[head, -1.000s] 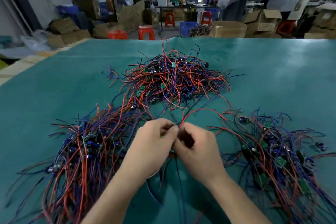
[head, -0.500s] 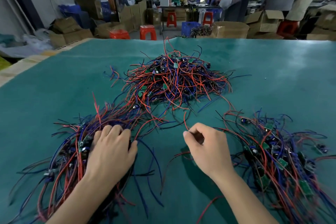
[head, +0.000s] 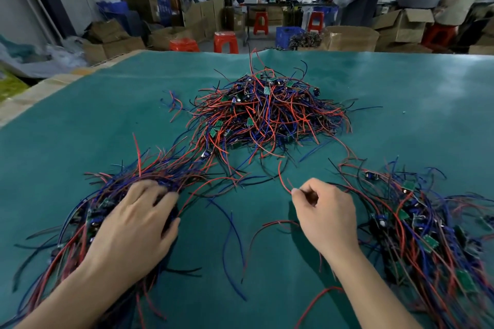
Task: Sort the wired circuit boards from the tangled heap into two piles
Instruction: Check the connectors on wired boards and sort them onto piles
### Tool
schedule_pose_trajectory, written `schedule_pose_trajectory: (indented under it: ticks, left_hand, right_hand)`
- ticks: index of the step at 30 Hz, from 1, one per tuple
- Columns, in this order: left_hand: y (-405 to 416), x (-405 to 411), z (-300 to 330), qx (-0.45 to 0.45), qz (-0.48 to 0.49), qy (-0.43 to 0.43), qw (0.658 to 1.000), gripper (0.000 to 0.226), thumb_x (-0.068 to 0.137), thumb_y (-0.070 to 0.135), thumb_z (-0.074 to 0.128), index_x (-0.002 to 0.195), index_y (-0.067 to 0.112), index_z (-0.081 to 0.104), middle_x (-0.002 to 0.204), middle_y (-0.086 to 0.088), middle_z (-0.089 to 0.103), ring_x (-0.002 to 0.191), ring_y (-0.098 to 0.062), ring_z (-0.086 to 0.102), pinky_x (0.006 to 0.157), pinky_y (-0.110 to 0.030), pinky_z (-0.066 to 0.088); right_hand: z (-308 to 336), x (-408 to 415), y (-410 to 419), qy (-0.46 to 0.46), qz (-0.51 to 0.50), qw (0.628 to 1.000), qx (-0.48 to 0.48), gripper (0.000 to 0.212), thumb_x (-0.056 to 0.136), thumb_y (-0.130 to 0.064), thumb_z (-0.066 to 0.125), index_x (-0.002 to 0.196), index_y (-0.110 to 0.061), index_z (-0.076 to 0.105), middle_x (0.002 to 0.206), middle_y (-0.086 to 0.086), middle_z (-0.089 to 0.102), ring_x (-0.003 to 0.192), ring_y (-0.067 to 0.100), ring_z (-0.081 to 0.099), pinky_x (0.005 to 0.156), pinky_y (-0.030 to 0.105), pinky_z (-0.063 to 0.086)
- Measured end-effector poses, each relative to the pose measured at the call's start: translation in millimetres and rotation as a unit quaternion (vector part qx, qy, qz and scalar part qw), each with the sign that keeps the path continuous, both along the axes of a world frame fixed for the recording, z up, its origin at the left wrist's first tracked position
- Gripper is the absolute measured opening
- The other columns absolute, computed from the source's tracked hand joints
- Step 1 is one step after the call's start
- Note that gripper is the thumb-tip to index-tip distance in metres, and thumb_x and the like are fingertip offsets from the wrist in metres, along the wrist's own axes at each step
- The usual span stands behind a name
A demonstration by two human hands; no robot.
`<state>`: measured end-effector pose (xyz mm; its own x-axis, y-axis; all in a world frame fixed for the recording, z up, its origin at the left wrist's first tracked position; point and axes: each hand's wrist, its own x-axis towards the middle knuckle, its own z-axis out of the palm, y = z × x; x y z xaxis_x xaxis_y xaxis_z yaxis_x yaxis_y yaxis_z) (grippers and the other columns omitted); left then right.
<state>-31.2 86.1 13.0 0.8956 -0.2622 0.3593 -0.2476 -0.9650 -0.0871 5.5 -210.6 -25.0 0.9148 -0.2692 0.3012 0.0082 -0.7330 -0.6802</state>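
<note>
2 piles flank you on the green mat (head: 80,125), and the tangled heap (head: 263,115) of boards and wires sits beyond them, in the middle of the table. Your left hand (head: 133,224) lies flat, fingers straight, pressing on the left pile (head: 88,216). Your right hand (head: 324,216) is curled, pinching a red wire (head: 282,176) between thumb and forefinger, just beside the right pile (head: 427,230). Whether a board hangs on that wire you cannot tell from this view; the hand hides its near end.

To do this step well, hold the wire close to its board rather than at its tip, lift it free of its neighbours, then lay it on the right pile with its wires running the same way as the rest. Use your left hand to pin the left pile so nothing drags across.

Several loose wires lie on the mat between your arms, 1 blue wire (head: 232,248) among them, and strands from the heap trail toward both piles; these could snag what you carry. Past the table edge stand cardboard boxes (head: 350,39) and red stools (head: 226,41), well apart from your work.
</note>
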Motion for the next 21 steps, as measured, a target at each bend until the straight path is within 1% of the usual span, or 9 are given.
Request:
schedule_pose_trajectory:
  ticks: [2, 4, 6, 7, 9, 11, 13, 17, 21]
  left_hand:
    - [-15.4, 7.3, 12.5, -0.014, 0.018, -0.045, 0.999, 0.044, 0.083, 0.046, 0.048, 0.105, 0.012, 0.066, 0.100, -0.006, 0.065, 0.102, -0.034, 0.055, 0.083, -0.043, 0.051]
    - [-36.1, 30.1, 27.8, -0.015, 0.019, -0.083, 0.996, 0.027, 0.085, 0.040, 0.052, 0.093, 0.016, 0.063, 0.088, -0.004, 0.063, 0.090, -0.033, 0.056, 0.070, -0.040, 0.050]
    - [-51.8, 67.4, 39.3, -0.015, 0.036, -0.052, 0.998, 0.011, 0.086, 0.025, 0.055, 0.082, 0.016, 0.059, 0.080, -0.005, 0.061, 0.082, -0.034, 0.058, 0.062, -0.037, 0.043]
    - [-57.1, 87.4, 42.4, -0.019, 0.056, -0.007, 0.998, 0.008, 0.086, 0.020, 0.055, 0.083, 0.015, 0.060, 0.084, -0.007, 0.063, 0.085, -0.034, 0.059, 0.063, -0.036, 0.042]
    - [-61.7, 120.7, 38.5, 0.000, 0.101, 0.093, 0.991, 0.014, 0.087, 0.015, 0.054, 0.097, 0.013, 0.064, 0.100, -0.010, 0.066, 0.098, -0.035, 0.061, 0.069, -0.038, 0.045]
    - [-63.7, 139.6, 27.8, 0.000, 0.114, 0.135, 0.984, 0.022, 0.088, 0.015, 0.054, 0.108, 0.013, 0.063, 0.109, -0.012, 0.063, 0.104, -0.037, 0.061, 0.072, -0.040, 0.046]
    - [-63.7, 146.2, 20.2, -0.021, 0.113, 0.123, 0.986, 0.020, 0.088, 0.014, 0.055, 0.107, 0.013, 0.061, 0.107, -0.013, 0.062, 0.100, -0.039, 0.062, 0.068, -0.039, 0.044]
    - [-58.0, 148.3, 11.9, -0.025, 0.101, 0.105, 0.989, 0.005, 0.086, 0.010, 0.056, 0.089, 0.013, 0.054, 0.094, -0.011, 0.060, 0.080, -0.036, 0.059, 0.061, -0.037, 0.042]
    - [-57.7, 145.9, 16.0, -0.047, 0.084, 0.092, 0.991, 0.004, 0.083, 0.011, 0.055, 0.086, 0.013, 0.053, 0.093, -0.011, 0.062, 0.083, -0.036, 0.058, 0.062, -0.037, 0.045]
  right_hand:
    - [-1.2, 0.8, 1.6, 0.002, 0.001, 1.000, -0.019, 0.030, 0.093, -0.034, 0.068, 0.068, -0.020, 0.058, 0.061, -0.004, 0.060, 0.062, 0.023, 0.054, 0.056, 0.033, 0.036]
    - [-1.0, 0.0, 2.7, -0.007, -0.002, 1.000, -0.025, 0.029, 0.092, -0.033, 0.069, 0.068, -0.020, 0.057, 0.063, -0.006, 0.060, 0.065, 0.025, 0.052, 0.059, 0.035, 0.039]
    - [0.2, -0.9, 3.6, -0.018, -0.003, 1.000, -0.023, 0.030, 0.091, -0.030, 0.070, 0.067, -0.021, 0.056, 0.062, -0.007, 0.058, 0.067, 0.026, 0.050, 0.061, 0.037, 0.040]
    - [0.3, -0.7, 3.1, -0.017, 0.000, 1.000, -0.023, 0.030, 0.091, -0.030, 0.070, 0.066, -0.021, 0.055, 0.061, -0.007, 0.057, 0.067, 0.027, 0.050, 0.061, 0.037, 0.041]
    - [-0.6, -0.6, 2.0, -0.014, 0.011, 0.999, -0.027, 0.034, 0.091, -0.030, 0.070, 0.065, -0.023, 0.051, 0.059, -0.007, 0.054, 0.066, 0.027, 0.050, 0.058, 0.037, 0.039]
    - [-0.2, -1.6, 2.0, -0.011, 0.014, 1.000, -0.023, 0.035, 0.091, -0.030, 0.070, 0.064, -0.024, 0.048, 0.057, -0.008, 0.051, 0.065, 0.026, 0.048, 0.057, 0.035, 0.034]
    - [0.1, -1.3, 2.3, -0.009, 0.009, 1.000, -0.023, 0.034, 0.091, -0.031, 0.070, 0.065, -0.024, 0.049, 0.059, -0.009, 0.049, 0.067, 0.025, 0.047, 0.060, 0.034, 0.032]
    - [0.8, -2.4, 3.8, -0.001, 0.010, 1.000, -0.029, 0.035, 0.093, -0.034, 0.067, 0.066, -0.025, 0.046, 0.063, -0.011, 0.047, 0.071, 0.021, 0.048, 0.060, 0.032, 0.029]
    - [2.6, -4.3, 3.3, 0.002, 0.009, 1.000, -0.028, 0.033, 0.094, -0.037, 0.065, 0.068, -0.026, 0.046, 0.065, -0.013, 0.047, 0.073, 0.018, 0.048, 0.057, 0.032, 0.028]
